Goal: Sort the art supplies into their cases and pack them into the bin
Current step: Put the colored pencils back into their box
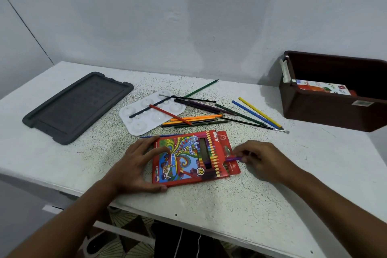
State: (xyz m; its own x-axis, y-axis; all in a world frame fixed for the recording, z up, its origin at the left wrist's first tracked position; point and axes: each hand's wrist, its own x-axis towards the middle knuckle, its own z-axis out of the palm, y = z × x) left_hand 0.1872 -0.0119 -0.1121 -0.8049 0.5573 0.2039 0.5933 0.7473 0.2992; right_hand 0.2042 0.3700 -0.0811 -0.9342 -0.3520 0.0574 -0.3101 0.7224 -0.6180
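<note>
A red colour pencil box [188,159] lies flat near the table's front edge, its flap end pointing right. My left hand [138,163] presses on the box's left side and grips its near edge. My right hand [257,157] pinches a purple pencil [233,159] whose tip sits at the box's open right end. Several loose colour pencils [209,115] and thin brushes lie scattered behind the box. A blue pencil [159,136] peeks out along the box's far edge. The dark brown bin [326,109] stands at the far right.
A white paint palette [150,111] lies behind the box, with a red pencil and a dark brush across it. A grey bin lid [77,107] rests at the far left. A printed box [322,88] lies inside the bin. The wall runs close behind.
</note>
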